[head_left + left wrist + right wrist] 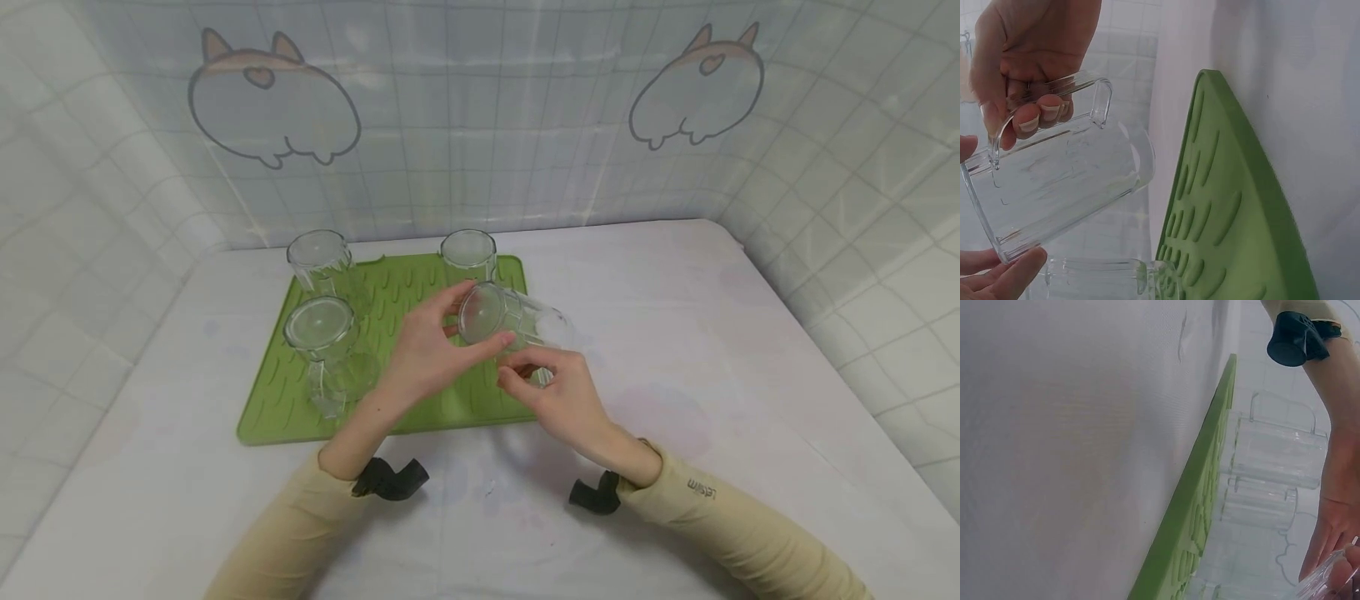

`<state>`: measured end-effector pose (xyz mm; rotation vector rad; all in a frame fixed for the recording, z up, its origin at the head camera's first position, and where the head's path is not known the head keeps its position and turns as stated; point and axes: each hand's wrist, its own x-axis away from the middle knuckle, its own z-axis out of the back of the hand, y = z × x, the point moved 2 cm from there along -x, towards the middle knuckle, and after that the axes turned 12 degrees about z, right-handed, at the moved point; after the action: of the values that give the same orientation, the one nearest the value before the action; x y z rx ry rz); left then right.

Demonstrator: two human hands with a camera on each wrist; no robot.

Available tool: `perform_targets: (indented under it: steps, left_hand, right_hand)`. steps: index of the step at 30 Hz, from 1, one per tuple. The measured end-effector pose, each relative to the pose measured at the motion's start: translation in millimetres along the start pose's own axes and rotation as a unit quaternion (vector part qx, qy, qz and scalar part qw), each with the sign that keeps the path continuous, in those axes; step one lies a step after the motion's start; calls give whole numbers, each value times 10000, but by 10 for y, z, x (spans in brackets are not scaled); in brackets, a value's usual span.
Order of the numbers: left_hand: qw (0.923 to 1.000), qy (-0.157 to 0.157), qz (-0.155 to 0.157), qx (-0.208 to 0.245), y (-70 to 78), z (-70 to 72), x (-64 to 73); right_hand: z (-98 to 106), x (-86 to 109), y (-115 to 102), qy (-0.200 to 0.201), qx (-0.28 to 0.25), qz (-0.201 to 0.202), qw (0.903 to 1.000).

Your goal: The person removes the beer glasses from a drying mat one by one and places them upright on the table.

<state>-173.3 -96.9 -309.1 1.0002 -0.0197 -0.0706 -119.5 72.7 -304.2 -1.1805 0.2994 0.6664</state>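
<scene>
Both hands hold a clear glass mug (542,321) tilted on its side above the right part of a green ridged mat (408,287). My left hand (429,348) has its thumb and fingers spread around the mug's left end, gripping it at the edge. In the left wrist view, the fingers of my right hand (1041,56) are curled through the mug handle (1079,81). From the head, that right hand (558,392) sits below and to the right of the mug, partly hiding the handle. Only a corner of the held mug (1319,581) shows in the right wrist view.
Three more glass mugs stand on the mat: one at back left (318,258), one at front left (322,329), one at back right (468,250). White cloth (660,333) covers the table. A tiled-pattern curtain (487,125) surrounds the back and sides.
</scene>
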Motion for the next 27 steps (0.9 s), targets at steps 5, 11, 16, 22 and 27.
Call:
perform_targets:
  steps: [5, 11, 16, 22, 27]
  left_hand:
    - [10000, 49, -47, 52, -14, -10, 13]
    - [9994, 119, -218, 220, -35, -25, 11]
    - [9987, 181, -291, 371, -45, -27, 14]
    - [9981, 290, -345, 412, -56, -20, 25]
    - [9976, 344, -400, 457, -70, -21, 25]
  right_hand:
    - [-9, 9, 8, 3, 52, 6, 10000]
    - [-16, 20, 26, -21, 45, -54, 10000]
    - [-20, 36, 45, -27, 46, -12, 10000]
    - [-29, 43, 43, 23, 82, 137, 9999]
    - [-32, 58, 85, 139, 107, 351, 9992]
